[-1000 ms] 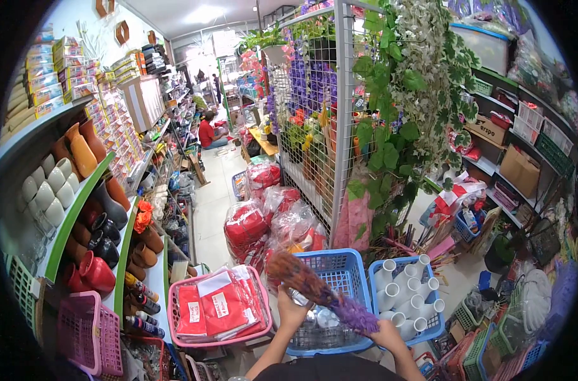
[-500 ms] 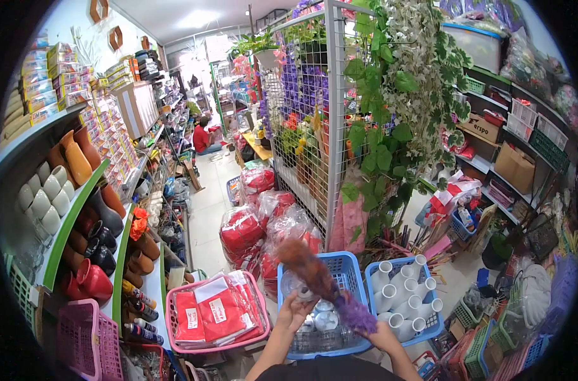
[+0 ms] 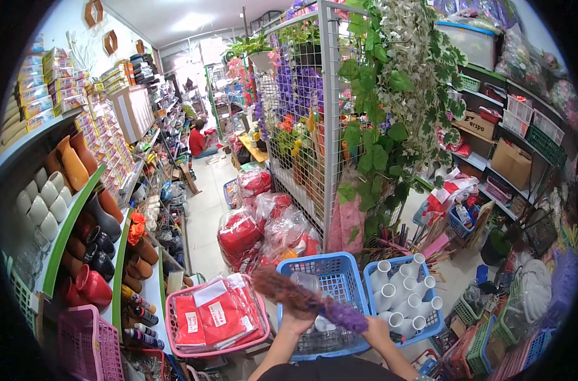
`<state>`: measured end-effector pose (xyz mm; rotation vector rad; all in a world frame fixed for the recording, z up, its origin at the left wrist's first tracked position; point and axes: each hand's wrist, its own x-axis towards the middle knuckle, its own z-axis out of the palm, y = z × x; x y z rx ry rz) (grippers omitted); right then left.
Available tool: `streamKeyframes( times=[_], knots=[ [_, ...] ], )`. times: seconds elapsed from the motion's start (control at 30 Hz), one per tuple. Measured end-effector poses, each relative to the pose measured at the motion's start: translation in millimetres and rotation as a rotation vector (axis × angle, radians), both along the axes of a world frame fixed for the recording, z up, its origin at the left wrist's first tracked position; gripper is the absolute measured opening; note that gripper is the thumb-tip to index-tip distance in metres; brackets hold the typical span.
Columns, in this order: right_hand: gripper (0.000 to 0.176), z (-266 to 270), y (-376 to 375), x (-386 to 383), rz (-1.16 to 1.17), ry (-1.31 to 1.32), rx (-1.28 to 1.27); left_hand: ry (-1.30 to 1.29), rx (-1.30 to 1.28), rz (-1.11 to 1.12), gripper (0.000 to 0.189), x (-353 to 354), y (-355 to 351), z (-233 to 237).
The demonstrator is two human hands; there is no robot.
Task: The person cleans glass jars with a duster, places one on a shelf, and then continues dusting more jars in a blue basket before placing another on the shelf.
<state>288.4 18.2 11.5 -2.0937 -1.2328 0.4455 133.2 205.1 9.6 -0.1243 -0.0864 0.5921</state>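
Observation:
A feather duster (image 3: pixel 289 291) with brown and purple fluff lies slantwise across the blue basket, its brown end towards the upper left. My right hand (image 3: pixel 374 331) is closed round its purple end. Beneath the brown part, my left hand (image 3: pixel 296 320) is partly covered, its fingers curled at a clear glass vase (image 3: pixel 306 280). The vase's upper part shows beyond the duster; the rest is hidden. Several more clear glass pieces (image 3: pixel 317 343) lie in the blue basket (image 3: pixel 360 298) under my hands.
To the left stands a pink basket (image 3: pixel 266 317) of packed red cloth. On the right, another blue basket (image 3: pixel 437 324) holds several white vases (image 3: pixel 406 305). Wrapped red bundles (image 3: pixel 241 235) sit ahead, beside a wire rack (image 3: pixel 330 127). A person in red (image 3: pixel 199 141) sits farther off.
The duster has moved left and lower, swinging flatter across the vase and my left hand. My right hand has shifted slightly left. The camera view has turned a little.

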Motion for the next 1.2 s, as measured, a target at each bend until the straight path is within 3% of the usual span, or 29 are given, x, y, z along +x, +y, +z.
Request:
streamKeyframes(
  times=[0.03,0.07,0.13,0.2,0.23,0.27,0.33,0.37,0.4,0.47,0.53,0.6,0.63,0.67,0.73,0.8,0.87,0.93,1.0,1.1,1.2],
  knots=[
    [0.034,-7.0,2.4,3.6,-0.001,0.000,0.000,0.135,-0.484,-0.183,0.052,-4.7,1.6,7.2],
    [0.035,-20.8,4.7,9.6,-0.066,0.008,-0.006,0.333,-0.027,-0.025,0.060,-0.5,-0.6,-5.3],
    [0.036,-36.2,-1.8,15.8,-0.134,0.017,-0.012,0.328,-0.108,-0.059,0.060,-3.0,-2.1,-3.8],
    [0.035,-38.3,-6.3,21.6,0.117,-0.075,-0.045,-0.087,-0.128,-0.140,0.062,-3.7,0.1,-9.8],
    [0.035,-39.2,-7.9,22.2,0.121,-0.071,-0.049,0.407,0.019,0.037,0.064,-3.5,-1.1,-13.3],
    [0.034,-34.3,-8.3,21.3,0.105,-0.090,0.000,0.362,-0.050,0.000,0.041,-8.7,-3.2,-8.2],
    [0.033,-28.3,-5.0,20.0,0.091,-0.108,0.046,0.193,-0.392,-0.102,0.042,-9.8,7.1,-27.9],
    [0.034,-25.4,-0.4,18.1,0.034,-0.027,0.027,0.341,-0.061,0.038,0.049,-6.4,-1.2,-13.8],
    [0.035,-22.9,3.4,17.4,-0.022,0.051,0.011,0.299,-0.103,0.004,0.052,-8.2,-3.8,-3.5],
    [0.034,-26.9,4.6,14.4,0.051,-0.004,0.022,0.104,-0.467,-0.110,0.054,-11.1,-1.1,0.5],
    [0.033,-31.9,3.9,9.6,0.190,-0.101,0.038,0.415,-0.004,0.141,0.048,-7.0,-4.8,-6.1],
    [0.031,-28.0,7.0,10.0,0.131,-0.047,0.033,0.205,-0.300,-0.044,0.043,-13.9,-3.3,4.7],
    [0.030,-35.2,11.5,14.5,0.027,0.028,-0.012,0.284,-0.081,0.131,0.050,-6.7,-3.5,-2.4],
    [0.029,-43.0,15.7,19.8,-0.077,0.101,-0.057,0.338,-0.060,0.066,0.055,-7.5,-7.2,4.4],
    [0.028,-75.1,13.0,32.5,-0.014,0.127,-0.065,0.296,-0.096,0.037,0.056,-4.6,-11.1,10.1],
    [0.027,-76.6,6.8,37.5,0.053,0.154,-0.084,0.133,-0.358,-0.046,0.057,-3.0,-9.0,3.0],
    [0.030,-72.1,2.6,42.9,0.046,0.077,-0.068,0.216,-0.307,0.051,0.059,0.7,-14.6,-3.0],
    [0.033,-59.6,3.6,49.3,0.029,0.085,-0.089,0.370,0.037,0.022,0.052,0.3,-22.9,-8.0],
    [0.040,-42.9,7.6,51.0,-0.007,0.112,-0.123,0.436,0.068,0.038,0.048,1.5,-33.5,-17.8],
    [0.046,-24.3,19.0,44.2,0.046,0.162,-0.233,0.879,0.386,-0.055,0.046,-3.7,-52.2,-24.5],
    [0.050,-45.4,28.0,39.9,0.137,0.146,-0.252,1.028,0.414,0.004,0.049,-8.1,-73.7,-14.4]
  ],
)
